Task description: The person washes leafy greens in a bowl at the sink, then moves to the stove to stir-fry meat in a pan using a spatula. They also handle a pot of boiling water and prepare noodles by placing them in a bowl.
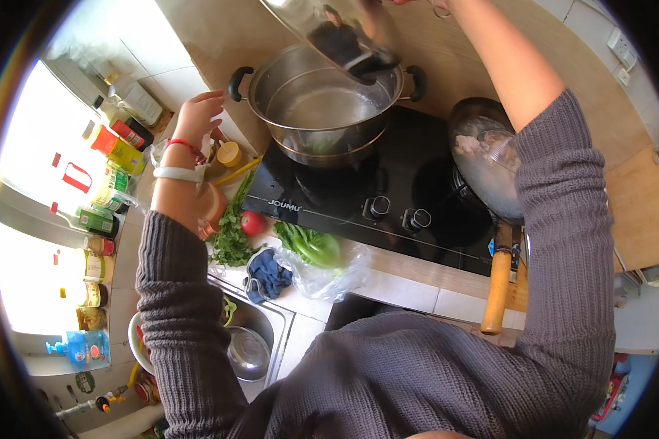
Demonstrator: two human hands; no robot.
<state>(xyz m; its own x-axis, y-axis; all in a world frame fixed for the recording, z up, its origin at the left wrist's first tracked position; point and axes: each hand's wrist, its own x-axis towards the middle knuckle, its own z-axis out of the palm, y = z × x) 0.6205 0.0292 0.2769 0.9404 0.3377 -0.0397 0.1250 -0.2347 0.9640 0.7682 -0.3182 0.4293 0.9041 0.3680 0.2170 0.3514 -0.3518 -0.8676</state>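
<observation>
A large steel pot (322,110) with black side handles stands on the black glass hob (307,201). Above its far rim a glass lid (289,14) is tilted up, with dark reflections on it. My right hand (411,3) holds the lid; most of that hand is cut off by the top edge. My left hand (200,115) is open and empty, fingers stretched toward the pot's left handle (239,83) but apart from it. On the right burner sits a wok (470,121) with pale meat pieces, cloudy liquid and a wire strainer (499,150), partly behind my right arm.
The wok's wooden handle (497,293) juts over the counter's front edge. Herbs (234,238), a tomato (253,223), lettuce (311,245) in a plastic bag and a blue cloth (268,274) lie near the sink (282,318). Several bottles (117,150) line the left windowsill.
</observation>
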